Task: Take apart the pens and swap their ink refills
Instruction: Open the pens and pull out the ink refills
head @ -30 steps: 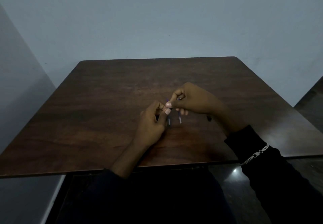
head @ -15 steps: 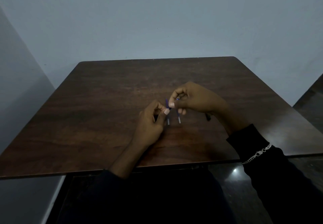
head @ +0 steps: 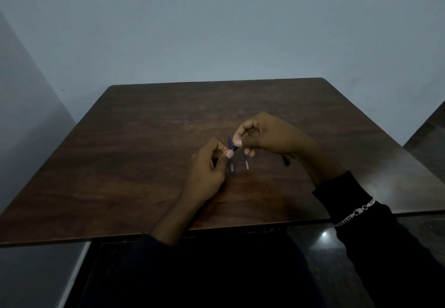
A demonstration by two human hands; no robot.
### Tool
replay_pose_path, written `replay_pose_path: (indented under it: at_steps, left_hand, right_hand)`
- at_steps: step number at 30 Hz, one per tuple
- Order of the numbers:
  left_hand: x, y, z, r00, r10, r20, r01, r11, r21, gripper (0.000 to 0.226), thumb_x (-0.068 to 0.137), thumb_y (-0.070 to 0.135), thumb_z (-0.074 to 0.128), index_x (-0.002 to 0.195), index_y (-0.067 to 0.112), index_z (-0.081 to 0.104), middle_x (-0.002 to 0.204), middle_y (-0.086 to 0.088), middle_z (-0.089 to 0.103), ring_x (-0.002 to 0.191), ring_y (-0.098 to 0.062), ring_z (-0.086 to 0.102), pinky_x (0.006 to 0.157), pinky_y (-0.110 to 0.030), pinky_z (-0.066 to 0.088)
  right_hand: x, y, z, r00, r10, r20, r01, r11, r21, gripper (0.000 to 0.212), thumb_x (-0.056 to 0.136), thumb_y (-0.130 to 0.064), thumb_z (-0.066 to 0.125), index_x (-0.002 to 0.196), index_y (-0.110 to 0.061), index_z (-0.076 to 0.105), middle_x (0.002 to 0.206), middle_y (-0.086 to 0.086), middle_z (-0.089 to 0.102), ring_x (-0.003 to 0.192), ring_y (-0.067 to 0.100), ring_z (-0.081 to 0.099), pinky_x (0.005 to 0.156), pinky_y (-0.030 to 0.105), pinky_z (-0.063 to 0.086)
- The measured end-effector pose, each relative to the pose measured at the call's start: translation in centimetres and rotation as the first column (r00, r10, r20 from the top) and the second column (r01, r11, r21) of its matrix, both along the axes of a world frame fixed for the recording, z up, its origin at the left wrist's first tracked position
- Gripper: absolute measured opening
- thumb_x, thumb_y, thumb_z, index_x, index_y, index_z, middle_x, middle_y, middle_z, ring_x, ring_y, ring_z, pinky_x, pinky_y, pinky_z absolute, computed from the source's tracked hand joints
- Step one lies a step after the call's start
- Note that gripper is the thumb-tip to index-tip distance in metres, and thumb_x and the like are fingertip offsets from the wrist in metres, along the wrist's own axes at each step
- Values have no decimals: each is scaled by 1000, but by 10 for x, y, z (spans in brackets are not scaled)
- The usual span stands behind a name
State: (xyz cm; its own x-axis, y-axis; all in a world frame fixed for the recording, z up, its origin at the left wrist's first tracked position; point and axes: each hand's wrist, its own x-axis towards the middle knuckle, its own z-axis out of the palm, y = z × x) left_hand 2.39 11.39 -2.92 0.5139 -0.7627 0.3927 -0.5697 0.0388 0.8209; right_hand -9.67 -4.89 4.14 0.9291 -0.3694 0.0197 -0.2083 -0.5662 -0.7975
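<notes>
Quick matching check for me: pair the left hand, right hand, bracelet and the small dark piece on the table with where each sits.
1 left hand
2 right hand
3 bracelet
4 small dark piece

A lying on the table under the right wrist
B over the right sleeve
C pinching the blue pen part from the right side
D pinching it from the left side

1-D, 2-C, 3-B, 4-A

Person is wearing dark, near-black long sleeves on both arms. Right sleeve (head: 375,230) is covering the forearm to just past the wrist, cuff sitting loose and slightly bunched. A silver chain-link bracelet (head: 354,212) is lying over that sleeve, clasp catching the light. Left sleeve (head: 154,242) is sitting further back, leaving wrist and part of the forearm bare. Left hand (head: 207,165) and right hand (head: 267,134) are both going ungloved, no rings visible. Lighting is running dim, so fabric texture isn't resolving.
</notes>
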Motion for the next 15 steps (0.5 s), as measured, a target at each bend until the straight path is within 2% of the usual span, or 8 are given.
replay_pose_path:
  at_steps: [1, 3, 5, 7, 8, 9, 11, 15]
  left_hand:
    - [0, 0, 0, 1000, 0, -8, 0, 1000, -1, 15, 101, 17, 64, 90, 7, 62, 73, -8, 69, 68, -22, 65, 67, -39, 49]
    - [0, 0, 0, 1000, 0, -16, 0, 1000, -1, 16, 102, 17, 64, 89, 7, 62, 73, -9, 70, 68, -23, 65, 66, -37, 49]
    - [0, 0, 0, 1000, 0, -21, 0, 1000, -4, 16, 102, 19, 64, 90, 9, 62, 74, -9, 70, 68, -22, 65, 66, -37, 49]
    - [0, 0, 0, 1000, 7, -20, -7, 1000, -8, 16, 102, 20, 63, 90, 10, 62, 75, -7, 70, 68, -21, 66, 66, -37, 50]
    - [1, -1, -1, 1000, 10, -16, -10, 1000, -5, 15, 102, 21, 63, 91, 11, 62, 75, -6, 70, 69, -20, 66, 65, -36, 50]
    - [1, -1, -1, 1000, 11, -11, -11, 1000, -2, 15, 102, 22, 63, 92, 12, 63, 75, -5, 70, 69, -19, 66, 64, -35, 50]
    - [1, -2, -3, 1000, 13, -9, -13, 1000, 3, 13, 102, 21, 64, 92, 13, 64, 74, -4, 69, 68, -18, 65, 63, -34, 49]
    - [2, -2, -4, 1000, -1, -21, 1, 1000, 12, 11, 103, 20, 62, 97, 15, 70, 81, -6, 72, 74, -24, 67, 69, -42, 52]
  right_hand:
    - [-1, -1, 1, 1000, 20, -6, -20, 1000, -4, 8, 92, -5, 72, 99, -6, 76, 82, 2, 79, 70, 10, 74, 67, 22, 58]
    - [-2, -2, 3, 999, 53, -12, -53, 999, -2, 25, 88, 4, 71, 108, -10, 74, 102, 5, 78, 86, 15, 75, 80, 31, 61]
    - [-3, 0, 3, 998, 52, -16, -50, 991, 121, 36, 89, 5, 68, 119, -16, 68, 116, 9, 72, 93, 24, 75, 81, 37, 62]
    - [-1, 2, -2, 999, -10, -30, 16, 983, 184, 23, 95, -15, 71, 117, -18, 68, 107, 9, 74, 85, 23, 76, 71, 35, 62]
    - [0, 4, -3, 998, -51, -30, 55, 988, 141, 18, 96, -27, 71, 110, -16, 71, 95, 6, 77, 77, 20, 76, 66, 31, 62]
    - [2, 5, -5, 996, -87, -20, 88, 993, 78, 24, 96, -34, 71, 103, -12, 74, 85, 7, 78, 68, 17, 75, 61, 28, 60]
    - [3, 5, -8, 994, -107, 19, 107, 994, 24, 28, 97, -32, 70, 94, -5, 76, 74, 9, 76, 60, 14, 71, 56, 23, 56]
    - [0, 5, -3, 997, -62, 44, 62, 998, 16, 10, 95, -12, 70, 101, -6, 76, 85, 7, 79, 69, 9, 73, 66, 21, 59]
